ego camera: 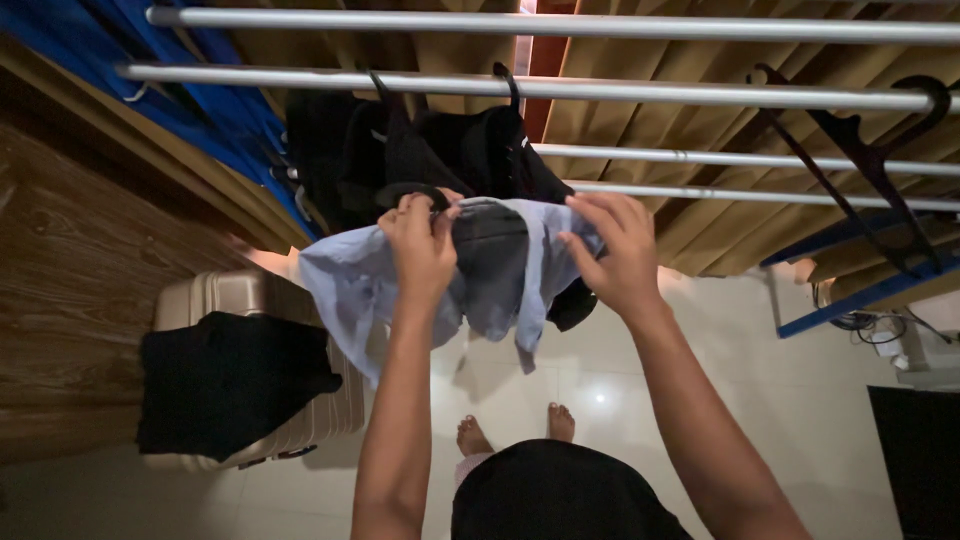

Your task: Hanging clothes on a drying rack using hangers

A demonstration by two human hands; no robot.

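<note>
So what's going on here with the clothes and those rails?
A person holds a light blue shirt up under the metal rails. The left hand pinches it near a black hanger, and the right hand holds the other side. Dark garments hang just behind. A beige suitcase with black cloth on it stands below.

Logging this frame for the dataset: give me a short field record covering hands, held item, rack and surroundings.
left hand: left hand, fingers pinching the top of the shirt by a black hanger
right hand: right hand, gripping the other side of the shirt
held item: light blue shirt with a darker grey part in the middle
rack: metal rail carrying dark clothes; empty dark hangers to the right
floor: pale tiled floor, bare feet below
left side: beige suitcase with a black cloth on it
</note>
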